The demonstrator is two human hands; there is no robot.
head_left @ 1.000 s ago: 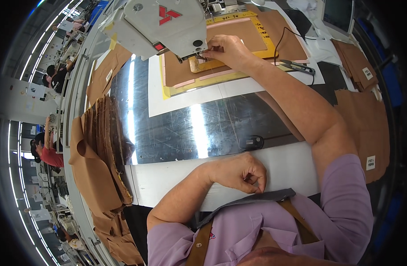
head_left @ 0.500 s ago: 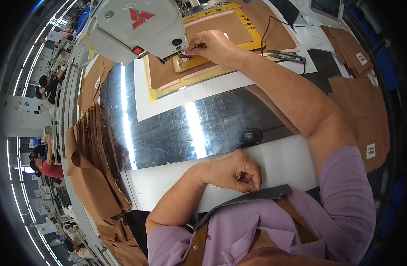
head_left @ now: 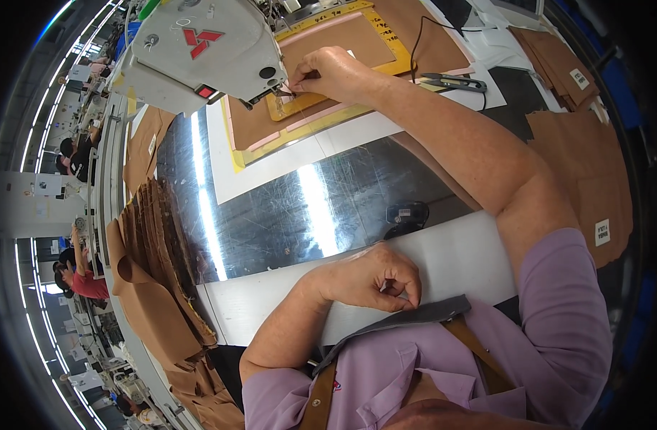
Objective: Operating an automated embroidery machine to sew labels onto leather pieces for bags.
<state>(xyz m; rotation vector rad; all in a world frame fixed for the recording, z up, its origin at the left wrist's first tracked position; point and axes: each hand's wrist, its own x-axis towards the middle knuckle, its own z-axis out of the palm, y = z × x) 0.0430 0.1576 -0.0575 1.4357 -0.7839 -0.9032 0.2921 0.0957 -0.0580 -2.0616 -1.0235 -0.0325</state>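
My right hand reaches far over the table, its fingertips pinched together beside the needle area of a large grey sewing machine head. What the fingertips hold, if anything, is too small to make out. Below them lies a yellow frame with handwritten marks, set over a brown leather-like sheet edged with pink and yellow strips. My left hand rests on the white near edge of the table, fingers curled and thumb against them, with nothing seen inside.
Thread snips with dark handles lie right of the frame, near a black cable. A dark handheld device sits near the front edge. Brown pieces are stacked at left and right. Other people work far left.
The whole view has shifted slightly, with the machine head now a little further left. My right hand stays pinched by the needle area; my left hand keeps its place and curl.
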